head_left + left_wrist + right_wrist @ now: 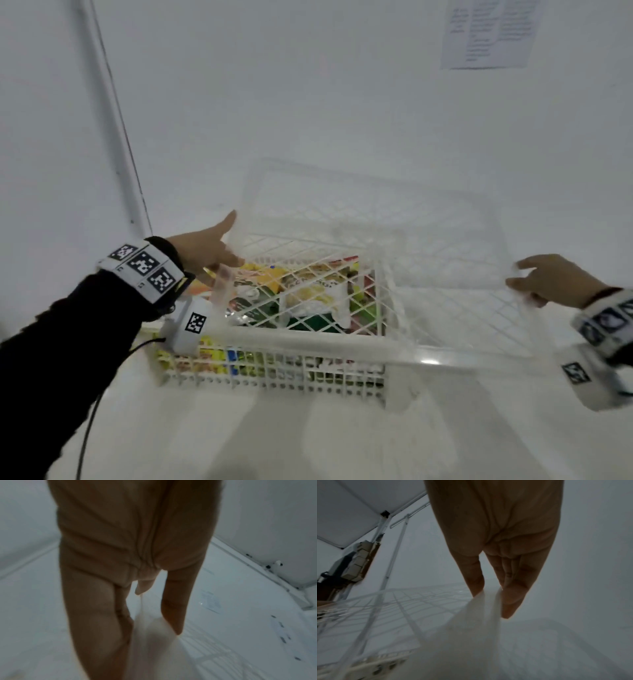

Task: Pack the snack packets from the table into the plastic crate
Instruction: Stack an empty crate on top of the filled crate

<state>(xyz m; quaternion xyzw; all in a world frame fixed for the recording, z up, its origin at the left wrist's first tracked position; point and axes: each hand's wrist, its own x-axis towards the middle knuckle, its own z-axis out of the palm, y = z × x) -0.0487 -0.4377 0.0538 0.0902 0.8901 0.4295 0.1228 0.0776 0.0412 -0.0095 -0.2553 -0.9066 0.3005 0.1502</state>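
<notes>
A white lattice plastic crate (291, 339) stands on the table with several colourful snack packets (308, 294) inside. Above it, tilted and shifted to the right, hangs a translucent lattice lid (428, 246), blurred. My left hand (212, 250) holds the lid's left edge, thumb above and fingers below. At the lid's right edge my right hand (548, 281) pinches it. The left wrist view shows the left hand (147, 622) with the white lid edge (154, 649) between thumb and fingers. In the right wrist view the right hand (491, 595) pinches the lid (467, 635) the same way.
The white table (308, 438) runs up to a white wall (308, 102) just behind the crate. A printed sheet (489, 31) hangs on that wall at the upper right. A thin pole (116, 113) stands at the left. The crate's rim (368, 662) shows at the lower left of the right wrist view.
</notes>
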